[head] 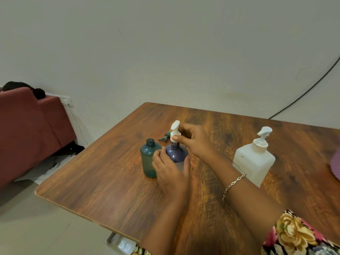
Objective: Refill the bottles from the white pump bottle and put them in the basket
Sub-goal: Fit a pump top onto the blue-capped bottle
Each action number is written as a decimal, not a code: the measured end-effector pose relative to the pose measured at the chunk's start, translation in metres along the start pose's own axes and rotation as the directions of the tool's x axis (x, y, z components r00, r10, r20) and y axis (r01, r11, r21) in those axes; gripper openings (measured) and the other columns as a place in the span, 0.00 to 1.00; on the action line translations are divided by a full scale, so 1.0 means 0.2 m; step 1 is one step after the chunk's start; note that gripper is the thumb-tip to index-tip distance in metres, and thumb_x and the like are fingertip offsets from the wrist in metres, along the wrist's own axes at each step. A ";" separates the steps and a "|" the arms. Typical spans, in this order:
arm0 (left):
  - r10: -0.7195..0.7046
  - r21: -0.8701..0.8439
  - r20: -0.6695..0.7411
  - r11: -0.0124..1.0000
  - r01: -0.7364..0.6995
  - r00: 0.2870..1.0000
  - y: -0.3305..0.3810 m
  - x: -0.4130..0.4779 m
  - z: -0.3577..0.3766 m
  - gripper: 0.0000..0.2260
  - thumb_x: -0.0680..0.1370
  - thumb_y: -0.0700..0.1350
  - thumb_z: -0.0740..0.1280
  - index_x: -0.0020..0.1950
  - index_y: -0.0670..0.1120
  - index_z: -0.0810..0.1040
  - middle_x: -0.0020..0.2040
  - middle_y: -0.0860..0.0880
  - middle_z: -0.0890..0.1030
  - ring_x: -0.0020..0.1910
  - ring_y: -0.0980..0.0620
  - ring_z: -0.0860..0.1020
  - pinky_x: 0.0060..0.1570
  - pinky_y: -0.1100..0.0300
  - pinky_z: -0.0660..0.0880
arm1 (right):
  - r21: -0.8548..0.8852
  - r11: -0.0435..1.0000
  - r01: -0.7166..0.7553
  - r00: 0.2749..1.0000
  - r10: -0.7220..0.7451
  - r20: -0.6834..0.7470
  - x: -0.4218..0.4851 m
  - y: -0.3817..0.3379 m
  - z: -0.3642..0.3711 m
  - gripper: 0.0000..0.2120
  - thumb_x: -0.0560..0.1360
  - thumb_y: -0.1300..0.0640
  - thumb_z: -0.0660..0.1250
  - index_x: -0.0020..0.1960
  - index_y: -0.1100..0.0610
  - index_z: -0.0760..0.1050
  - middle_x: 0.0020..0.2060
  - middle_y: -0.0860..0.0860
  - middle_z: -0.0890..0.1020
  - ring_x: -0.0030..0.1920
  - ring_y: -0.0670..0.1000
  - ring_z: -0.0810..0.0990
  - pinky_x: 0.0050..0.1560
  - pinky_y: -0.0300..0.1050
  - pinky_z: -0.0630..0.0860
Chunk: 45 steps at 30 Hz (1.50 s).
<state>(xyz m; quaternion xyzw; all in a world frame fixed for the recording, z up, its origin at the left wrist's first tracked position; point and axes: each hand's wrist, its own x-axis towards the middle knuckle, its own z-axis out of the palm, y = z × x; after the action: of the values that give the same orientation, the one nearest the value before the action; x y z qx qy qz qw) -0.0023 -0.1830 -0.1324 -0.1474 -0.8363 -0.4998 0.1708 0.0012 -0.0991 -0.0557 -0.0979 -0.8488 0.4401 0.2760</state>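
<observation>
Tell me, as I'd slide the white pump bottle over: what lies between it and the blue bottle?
Only the right hand and wrist cross that stretch of table, otherwise bare, in the head view.

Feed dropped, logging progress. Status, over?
Left hand grips round dark blue plastic bottle; right hand pinches small white pump top at its neck, threads showing. Teal plastic bottle uncapped alongside. Nothing in the way.

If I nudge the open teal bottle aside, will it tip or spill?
The teal bottle looks like light plastic and stands tall on a narrow base, so a high push probably tips it. Its neck is uncapped, so any contents could spill.
</observation>
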 end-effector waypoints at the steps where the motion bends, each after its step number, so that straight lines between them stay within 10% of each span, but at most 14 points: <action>1: 0.005 0.012 -0.003 1.000 -0.005 1.000 0.00 0.00 0.00 0.33 0.71 0.52 0.73 0.69 0.38 0.67 0.67 0.40 0.68 0.65 0.44 0.67 0.57 0.55 0.71 | -0.008 1.000 -0.002 1.000 0.002 0.021 0.00 0.01 0.01 0.11 0.72 0.61 0.71 0.54 0.59 0.79 0.47 0.52 0.83 0.50 0.51 0.81 0.55 0.49 0.77; 16: -0.026 0.061 0.047 0.998 0.023 0.999 0.03 0.00 -0.03 0.33 0.71 0.54 0.71 0.70 0.40 0.64 0.68 0.42 0.66 0.67 0.46 0.66 0.56 0.58 0.71 | -0.035 0.999 -0.038 0.998 0.040 0.048 -0.03 0.07 0.03 0.11 0.69 0.58 0.74 0.47 0.56 0.75 0.45 0.48 0.80 0.46 0.45 0.79 0.46 0.33 0.75; 23: -0.010 0.066 0.030 0.998 0.008 0.999 0.03 0.00 -0.04 0.32 0.72 0.55 0.71 0.69 0.39 0.66 0.66 0.42 0.68 0.65 0.46 0.68 0.55 0.59 0.70 | 0.166 0.984 -0.058 0.990 0.035 0.138 -0.06 0.06 -0.01 0.18 0.74 0.69 0.66 0.63 0.62 0.74 0.53 0.49 0.79 0.55 0.44 0.77 0.54 0.32 0.75; 39: 0.007 0.063 0.040 0.998 -0.010 0.999 0.02 0.01 -0.03 0.32 0.71 0.56 0.71 0.68 0.40 0.67 0.65 0.43 0.69 0.63 0.47 0.69 0.54 0.60 0.70 | 0.121 0.990 -0.071 0.974 0.043 0.223 0.00 0.08 -0.02 0.11 0.70 0.64 0.72 0.48 0.52 0.76 0.48 0.48 0.78 0.46 0.41 0.77 0.46 0.30 0.75; 45: 0.007 0.069 0.029 0.998 -0.009 1.000 0.01 0.02 -0.03 0.32 0.70 0.55 0.72 0.66 0.40 0.68 0.64 0.42 0.70 0.61 0.46 0.70 0.52 0.57 0.72 | 0.325 0.936 -0.134 0.961 0.042 0.274 -0.02 0.10 -0.02 0.15 0.74 0.71 0.64 0.59 0.59 0.76 0.49 0.47 0.81 0.49 0.38 0.80 0.52 0.33 0.76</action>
<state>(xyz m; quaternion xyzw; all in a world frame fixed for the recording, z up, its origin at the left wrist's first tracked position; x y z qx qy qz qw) -0.0044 -0.1877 -0.1268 -0.1519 -0.8549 -0.4676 0.1656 0.0054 -0.0859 -0.0711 -0.0278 -0.7835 0.6014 0.1539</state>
